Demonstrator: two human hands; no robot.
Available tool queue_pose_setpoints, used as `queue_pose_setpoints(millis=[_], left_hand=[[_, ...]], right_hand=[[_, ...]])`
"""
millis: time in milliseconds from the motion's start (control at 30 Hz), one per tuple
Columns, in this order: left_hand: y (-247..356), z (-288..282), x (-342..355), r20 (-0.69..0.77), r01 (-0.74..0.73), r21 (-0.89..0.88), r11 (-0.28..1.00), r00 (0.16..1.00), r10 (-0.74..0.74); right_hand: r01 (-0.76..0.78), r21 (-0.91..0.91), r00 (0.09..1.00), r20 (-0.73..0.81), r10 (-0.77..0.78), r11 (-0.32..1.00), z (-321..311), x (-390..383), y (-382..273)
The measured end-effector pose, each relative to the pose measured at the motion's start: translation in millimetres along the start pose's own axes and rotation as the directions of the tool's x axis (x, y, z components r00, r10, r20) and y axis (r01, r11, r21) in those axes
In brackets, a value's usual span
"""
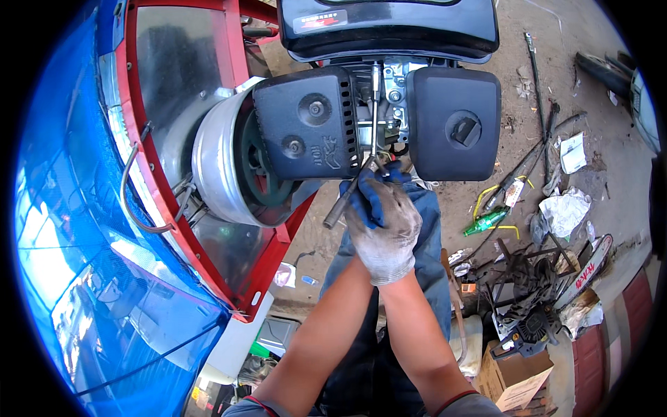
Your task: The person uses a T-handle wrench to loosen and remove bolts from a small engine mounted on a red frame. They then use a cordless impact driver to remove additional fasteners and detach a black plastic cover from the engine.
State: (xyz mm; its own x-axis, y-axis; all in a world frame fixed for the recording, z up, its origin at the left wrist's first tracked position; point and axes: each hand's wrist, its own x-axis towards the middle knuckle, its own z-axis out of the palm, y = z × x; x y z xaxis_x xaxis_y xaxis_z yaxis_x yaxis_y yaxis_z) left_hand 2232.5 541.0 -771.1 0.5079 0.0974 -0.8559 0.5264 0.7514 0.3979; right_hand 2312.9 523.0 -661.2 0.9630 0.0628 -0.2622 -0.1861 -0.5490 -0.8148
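Note:
Both my hands wear grey-white work gloves with blue palms and are bunched together below a small engine. A three-armed socket wrench (374, 128) reaches up from them into the gap between the engine's black muffler cover (306, 128) and its square black air filter cover (455, 124). One arm of the wrench slants down to the left. My left hand (356, 212) is closed by that arm, partly covered by the other glove. My right hand (396, 226) lies over it, fingers curled at the wrench's hub. Where the socket meets the engine is hard to make out.
A black fuel tank (389, 31) tops the engine. At left are a silver pulley drum (219, 160), a red metal frame (174, 215) and blue sheeting (62, 229). Right, on the ground, lie a green bottle (485, 222), a chainsaw (535, 330) and a cardboard box (514, 375).

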Motion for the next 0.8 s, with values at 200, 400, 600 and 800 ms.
queue_pose_setpoints(millis=[200, 400, 600, 800], left_hand=[[-8.5, 61.9, -13.1, 0.187, 0.221, -0.289, 0.931, 0.967, -0.172], [59.8, 87.0, -54.0, 0.177, 0.079, 0.126, 0.989, 0.979, -0.101], [132.0, 67.0, -72.9, 0.504, 0.618, -0.308, 0.723, 0.751, -0.427], [171.1, 19.9, -77.8, 0.393, 0.614, -0.278, 0.739, 0.775, -0.496]], right_hand=[[0.088, -0.034, 0.952, 0.298, -0.074, 0.996, -59.6, 5.3, 1.4], [-0.396, 0.654, 0.809, -0.083, 0.581, 0.645, -128.8, -24.4, 53.3], [-0.579, 0.81, 0.709, 0.556, 0.434, -0.092, -7.5, -41.9, 123.3], [-0.365, 0.698, 0.667, 0.658, 0.351, -0.616, 47.4, -5.1, 126.0]])
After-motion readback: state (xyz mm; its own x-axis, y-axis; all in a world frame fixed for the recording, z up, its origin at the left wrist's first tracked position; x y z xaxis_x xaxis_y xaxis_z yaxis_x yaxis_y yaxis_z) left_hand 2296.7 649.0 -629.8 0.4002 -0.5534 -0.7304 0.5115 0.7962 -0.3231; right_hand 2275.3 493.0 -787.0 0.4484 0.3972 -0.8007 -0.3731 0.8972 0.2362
